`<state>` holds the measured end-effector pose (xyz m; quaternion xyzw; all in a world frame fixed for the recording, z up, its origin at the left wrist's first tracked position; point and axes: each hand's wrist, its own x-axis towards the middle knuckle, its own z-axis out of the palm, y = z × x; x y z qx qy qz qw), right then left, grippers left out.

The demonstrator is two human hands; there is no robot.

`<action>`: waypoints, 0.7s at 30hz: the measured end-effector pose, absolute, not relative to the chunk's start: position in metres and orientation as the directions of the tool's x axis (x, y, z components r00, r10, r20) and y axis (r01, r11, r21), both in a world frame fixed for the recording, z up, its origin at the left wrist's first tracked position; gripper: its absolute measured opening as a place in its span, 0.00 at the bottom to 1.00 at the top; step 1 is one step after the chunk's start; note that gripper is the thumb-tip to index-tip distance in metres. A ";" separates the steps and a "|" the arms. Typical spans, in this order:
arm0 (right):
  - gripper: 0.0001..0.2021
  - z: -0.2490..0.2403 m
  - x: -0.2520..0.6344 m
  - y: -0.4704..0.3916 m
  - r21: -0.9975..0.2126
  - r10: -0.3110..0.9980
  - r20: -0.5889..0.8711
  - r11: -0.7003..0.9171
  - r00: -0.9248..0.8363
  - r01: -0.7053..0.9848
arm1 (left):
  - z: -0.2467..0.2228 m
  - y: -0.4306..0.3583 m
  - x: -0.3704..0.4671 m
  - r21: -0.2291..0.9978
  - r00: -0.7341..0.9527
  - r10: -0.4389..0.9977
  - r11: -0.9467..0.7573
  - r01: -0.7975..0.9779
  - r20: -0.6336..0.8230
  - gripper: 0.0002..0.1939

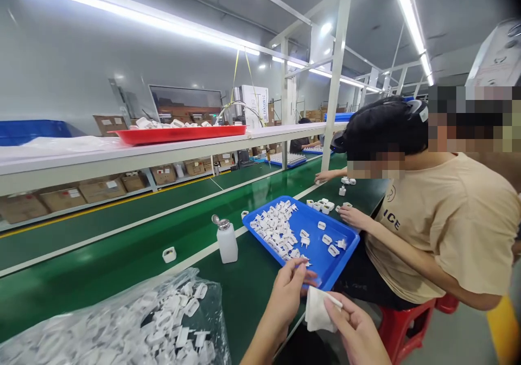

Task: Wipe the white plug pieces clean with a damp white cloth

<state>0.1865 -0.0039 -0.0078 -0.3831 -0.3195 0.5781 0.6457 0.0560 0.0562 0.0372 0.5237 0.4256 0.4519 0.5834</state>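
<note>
The person's right hand (354, 321) grips a folded white cloth (318, 312) between thumb and fingers; the cloth sticks out from the fingertips toward the left hand. The left hand (288, 283) is loosely curled at the near edge of a blue tray (321, 267), and whether it holds anything cannot be told. Just beyond its fingers, white plug pieces (273, 226) lie heaped in the tray. A white pump bottle (227, 243) stands to that hand's left, beyond it.

red plastic stool (391, 327) seats beige-shirted co-worker (448, 218) | brown cardboard boxes (97, 189) stand in row | blue bin (32, 131), possibly plastic, shows above white shelf (81, 172)
</note>
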 end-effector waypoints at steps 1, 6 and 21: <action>0.19 -0.007 0.183 -0.004 -0.872 0.991 -0.029 0.040 0.134 -0.488 | 0.043 0.046 0.049 0.984 0.262 0.962 0.119 -0.135 -0.080 0.26; 0.20 0.004 0.161 -0.005 -0.903 0.996 -0.055 -0.018 0.074 -0.429 | 0.051 0.016 0.013 0.980 0.279 0.956 0.135 -0.146 -0.090 0.24; 0.24 -0.013 0.122 -0.011 -0.340 0.807 -0.156 -0.585 -0.570 -0.736 | 0.053 -0.014 -0.016 0.986 0.051 0.997 -0.065 0.152 0.058 0.17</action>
